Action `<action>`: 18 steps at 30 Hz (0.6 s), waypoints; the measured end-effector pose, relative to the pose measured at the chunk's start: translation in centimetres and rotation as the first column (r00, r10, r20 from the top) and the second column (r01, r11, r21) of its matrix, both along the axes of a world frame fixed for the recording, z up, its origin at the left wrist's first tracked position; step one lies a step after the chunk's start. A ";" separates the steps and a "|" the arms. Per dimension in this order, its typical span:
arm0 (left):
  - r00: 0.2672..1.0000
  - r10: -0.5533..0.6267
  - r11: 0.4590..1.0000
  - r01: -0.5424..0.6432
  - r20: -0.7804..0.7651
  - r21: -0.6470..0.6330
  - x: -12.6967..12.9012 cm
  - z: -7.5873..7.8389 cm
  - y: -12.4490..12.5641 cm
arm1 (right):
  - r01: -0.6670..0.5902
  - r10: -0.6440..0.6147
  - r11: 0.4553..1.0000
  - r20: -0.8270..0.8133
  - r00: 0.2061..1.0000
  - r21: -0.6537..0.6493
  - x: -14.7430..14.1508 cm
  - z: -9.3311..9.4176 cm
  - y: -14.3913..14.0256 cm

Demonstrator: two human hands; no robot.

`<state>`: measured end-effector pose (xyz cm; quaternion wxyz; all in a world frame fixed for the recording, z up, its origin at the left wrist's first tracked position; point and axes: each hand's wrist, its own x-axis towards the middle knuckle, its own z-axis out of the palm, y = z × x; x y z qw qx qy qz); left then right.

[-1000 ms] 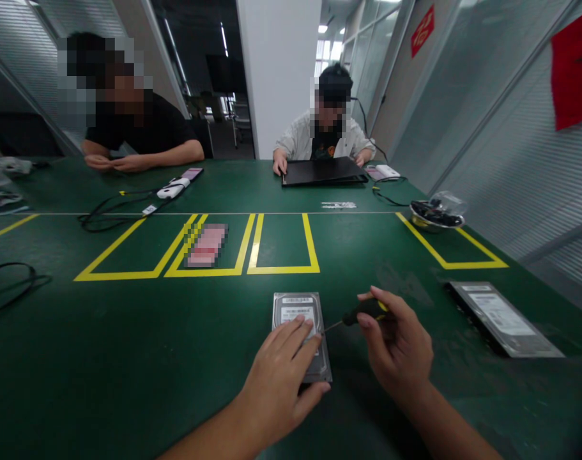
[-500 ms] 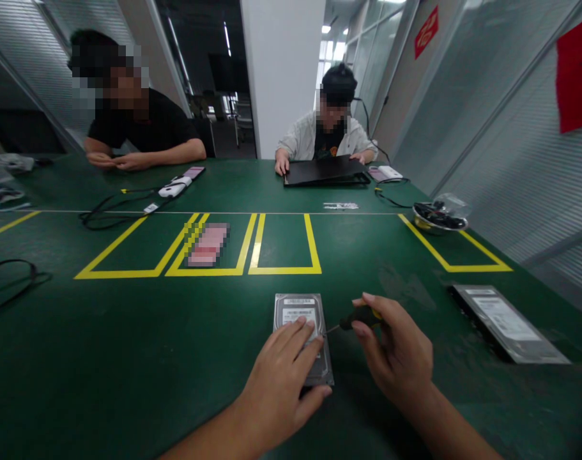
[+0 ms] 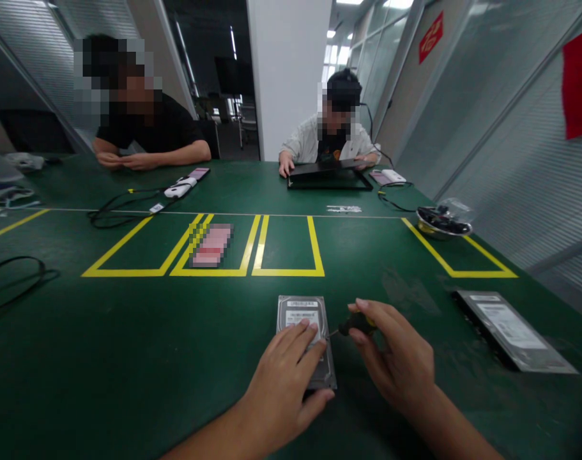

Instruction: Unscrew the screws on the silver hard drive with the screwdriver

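Observation:
A silver hard drive [image 3: 302,305] with a white label lies on the green table in front of me. My left hand [image 3: 291,364] is laid over it, fingers across its top and thumb at its near right corner, holding it against the table. In my right hand [image 3: 396,351] is a small screwdriver [image 3: 356,324] with a dark handle, pinched between thumb and fingers. Its thin shaft points left, and the tip meets the drive's right edge close to my left fingertips. My left hand covers much of the label and the drive's lower left part.
A second hard drive [image 3: 515,329] lies at the right. Behind it stands a metal bowl [image 3: 444,227] of dark items. Yellow tape [image 3: 288,273] marks boxes, one holding a pink blurred item [image 3: 213,246]. Across the table, one person handles a black panel [image 3: 324,169]; another leans on folded arms.
My right fingers have shifted slightly on the screwdriver handle, its tip still at the drive's edge. Across the table, the black panel has tilted, showing a frame beneath. The view has shifted slightly.

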<state>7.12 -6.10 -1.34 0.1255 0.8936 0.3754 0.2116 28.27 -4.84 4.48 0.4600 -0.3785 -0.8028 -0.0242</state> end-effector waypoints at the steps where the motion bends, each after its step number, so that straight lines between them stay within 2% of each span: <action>1: 1.000 0.000 1.000 0.000 -0.003 -0.006 0.0 0.0 0.0 | -0.007 0.007 1.000 0.008 1.000 -0.007 0.0 0.1 0.0; 8: 1.000 0.001 1.000 -0.001 0.004 -0.025 0.0 0.0 -0.1 | -0.096 0.101 0.993 0.053 0.994 -0.075 -0.4 1.2 -0.1; 13: 1.000 0.002 1.000 -0.001 0.019 -0.027 0.0 -0.1 -0.1 | -0.051 0.065 0.987 0.087 0.994 -0.152 -1.2 2.2 -0.4; 18: 1.000 0.002 0.999 0.000 0.031 -0.047 0.1 0.2 -0.1 | 0.013 0.002 0.989 0.101 0.995 -0.147 -2.0 2.9 -0.5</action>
